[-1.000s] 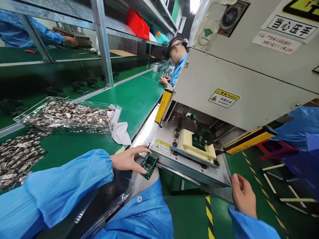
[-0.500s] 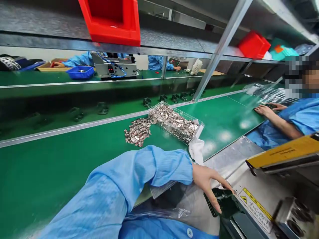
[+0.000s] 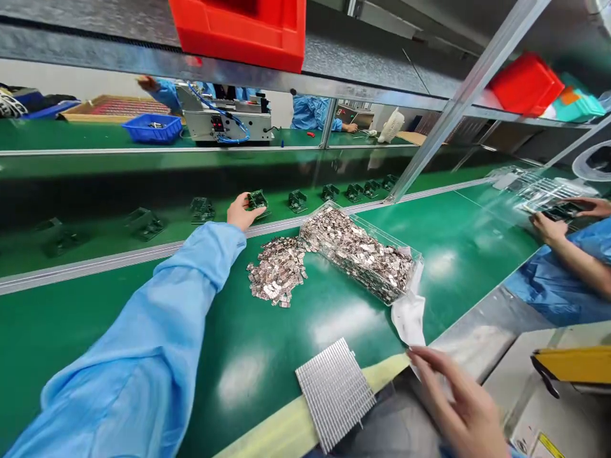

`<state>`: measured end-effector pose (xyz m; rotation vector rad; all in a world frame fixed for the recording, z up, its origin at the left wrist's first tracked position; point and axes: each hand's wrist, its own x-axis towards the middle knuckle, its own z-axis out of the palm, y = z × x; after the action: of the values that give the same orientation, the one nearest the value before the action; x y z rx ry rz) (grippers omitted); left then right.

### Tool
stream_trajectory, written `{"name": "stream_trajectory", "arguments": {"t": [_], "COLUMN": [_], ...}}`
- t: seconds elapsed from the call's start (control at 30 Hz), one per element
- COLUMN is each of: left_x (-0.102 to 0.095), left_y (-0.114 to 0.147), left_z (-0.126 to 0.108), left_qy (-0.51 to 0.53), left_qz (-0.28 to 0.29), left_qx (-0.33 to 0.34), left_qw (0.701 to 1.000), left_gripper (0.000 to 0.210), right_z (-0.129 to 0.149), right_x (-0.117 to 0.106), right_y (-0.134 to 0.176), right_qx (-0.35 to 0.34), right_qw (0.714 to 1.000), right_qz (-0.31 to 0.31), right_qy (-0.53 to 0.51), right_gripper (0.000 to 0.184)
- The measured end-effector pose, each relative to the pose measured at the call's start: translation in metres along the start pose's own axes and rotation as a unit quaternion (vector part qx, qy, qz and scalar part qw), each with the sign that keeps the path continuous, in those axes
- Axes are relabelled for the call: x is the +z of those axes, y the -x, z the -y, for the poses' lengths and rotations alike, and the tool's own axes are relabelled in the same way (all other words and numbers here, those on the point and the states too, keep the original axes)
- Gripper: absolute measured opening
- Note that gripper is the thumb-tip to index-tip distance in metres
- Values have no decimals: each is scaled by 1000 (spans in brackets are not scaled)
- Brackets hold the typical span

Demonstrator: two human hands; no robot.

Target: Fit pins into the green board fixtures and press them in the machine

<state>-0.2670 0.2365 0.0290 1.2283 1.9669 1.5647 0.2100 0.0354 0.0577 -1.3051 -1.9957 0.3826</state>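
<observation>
1. The person's left hand [image 3: 242, 214], just above and left of the frame's centre, grips a green circuit board [image 3: 258, 200] between thumb and fingers, over the dark green strip behind the metal rail [image 3: 157, 253].
2. More boards stand spaced along that strip: one [image 3: 202, 210] just left of the hand, another [image 3: 297, 200] to its right.
3. The right hand [image 3: 465, 401], at lower right, has its fingers stretched out and slightly parted, with nothing seen in them. Its fingertips are at the lower end of a white cloth [image 3: 409, 320]; whether they touch it cannot be told.
4. Small metal pieces [image 3: 277, 270] lie heaped mid-frame on the green table [image 3: 229, 331], beside a clear box [image 3: 416, 277] filled with similar pieces.
5. A ribbed silver sheet [image 3: 337, 394] lies at bottom centre, over a pale yellow strip [image 3: 274, 429].
6. At the right edge, a co-worker's hands [image 3: 548, 228] hold a dark item [image 3: 561, 211].
</observation>
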Motion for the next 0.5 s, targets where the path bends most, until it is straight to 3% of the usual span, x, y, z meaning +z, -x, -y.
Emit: {"name": "stream_trajectory", "arguments": {"t": [0.1, 0.2, 0.27, 0.4, 0.5], "left_x": [18, 15, -9, -93, -141], "left_y": [-13, -1, 17, 53, 62], "left_z": [19, 30, 40, 68, 83], "left_qy": [-22, -29, -35, -113, -178], "left_qz": [-28, -47, -65, -169, -191], "left_qx": [-28, -2, 28, 98, 81], "left_qw": [999, 998, 997, 974, 962], "left_gripper": [68, 72, 64, 45, 62], "right_z": [31, 47, 50, 47, 44], "right_x": [59, 121, 151, 183, 187], "right_y": [-69, -128, -152, -169, -172], "right_qx": [-92, -70, -33, -13, -25], "right_qw": [986, 976, 969, 962, 958], "right_qz": [135, 203, 227, 240, 254], "right_qy": [-31, 36, 92, 128, 130], "right_gripper": [21, 18, 12, 3, 9]}}
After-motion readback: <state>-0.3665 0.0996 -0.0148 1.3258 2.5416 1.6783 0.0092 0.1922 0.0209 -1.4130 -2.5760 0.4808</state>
